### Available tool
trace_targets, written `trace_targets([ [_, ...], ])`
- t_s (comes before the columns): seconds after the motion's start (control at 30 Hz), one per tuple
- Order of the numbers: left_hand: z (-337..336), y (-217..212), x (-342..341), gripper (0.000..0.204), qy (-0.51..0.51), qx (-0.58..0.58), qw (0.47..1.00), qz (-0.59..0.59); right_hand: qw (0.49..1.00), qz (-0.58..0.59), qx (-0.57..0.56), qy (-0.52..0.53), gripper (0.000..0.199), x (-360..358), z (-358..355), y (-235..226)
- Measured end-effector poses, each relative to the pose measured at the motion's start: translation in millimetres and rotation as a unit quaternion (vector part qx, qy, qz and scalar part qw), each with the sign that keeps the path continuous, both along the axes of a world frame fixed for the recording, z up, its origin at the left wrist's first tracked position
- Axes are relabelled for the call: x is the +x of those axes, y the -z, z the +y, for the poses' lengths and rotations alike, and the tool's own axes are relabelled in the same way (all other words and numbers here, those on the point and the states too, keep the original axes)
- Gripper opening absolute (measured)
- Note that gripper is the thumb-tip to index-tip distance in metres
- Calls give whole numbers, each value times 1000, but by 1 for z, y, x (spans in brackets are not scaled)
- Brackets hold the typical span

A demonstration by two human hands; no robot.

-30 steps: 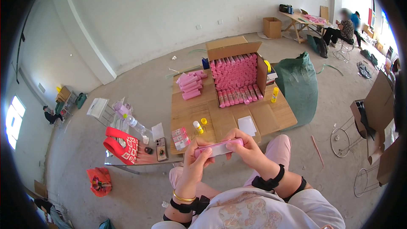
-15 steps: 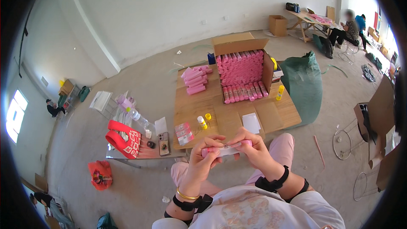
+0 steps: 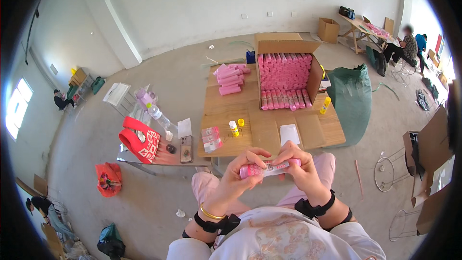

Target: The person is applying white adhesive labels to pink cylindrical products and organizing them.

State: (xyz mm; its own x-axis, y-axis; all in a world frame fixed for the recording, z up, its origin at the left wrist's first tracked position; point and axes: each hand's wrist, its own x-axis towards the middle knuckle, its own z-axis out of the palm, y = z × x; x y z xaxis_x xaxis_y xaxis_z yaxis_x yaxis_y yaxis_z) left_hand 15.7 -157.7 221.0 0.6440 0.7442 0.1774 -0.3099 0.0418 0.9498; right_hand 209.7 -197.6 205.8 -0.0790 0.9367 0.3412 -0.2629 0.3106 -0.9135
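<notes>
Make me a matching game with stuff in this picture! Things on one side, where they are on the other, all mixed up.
Things:
1. pink tube
2. cardboard box
3. red bag
4. white sheet

Places:
A. on the low side table, left of the phone
B. held between both hands
C. flat on the wooden table, near the front edge
D. open at the table's far end, full of pink tubes

Pairs: 1-B, 2-D, 3-A, 4-C
</notes>
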Motion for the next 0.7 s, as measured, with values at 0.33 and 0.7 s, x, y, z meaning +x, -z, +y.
trace_targets([
  [0.33, 3, 3, 2, 12, 3, 4, 1000, 4, 1000, 10, -6, -25, 27, 4, -1, 2],
  [0.7, 10, 13, 6, 11, 10, -21, 1000, -21, 994, -44, -6, -103, 22, 21, 5, -5],
])
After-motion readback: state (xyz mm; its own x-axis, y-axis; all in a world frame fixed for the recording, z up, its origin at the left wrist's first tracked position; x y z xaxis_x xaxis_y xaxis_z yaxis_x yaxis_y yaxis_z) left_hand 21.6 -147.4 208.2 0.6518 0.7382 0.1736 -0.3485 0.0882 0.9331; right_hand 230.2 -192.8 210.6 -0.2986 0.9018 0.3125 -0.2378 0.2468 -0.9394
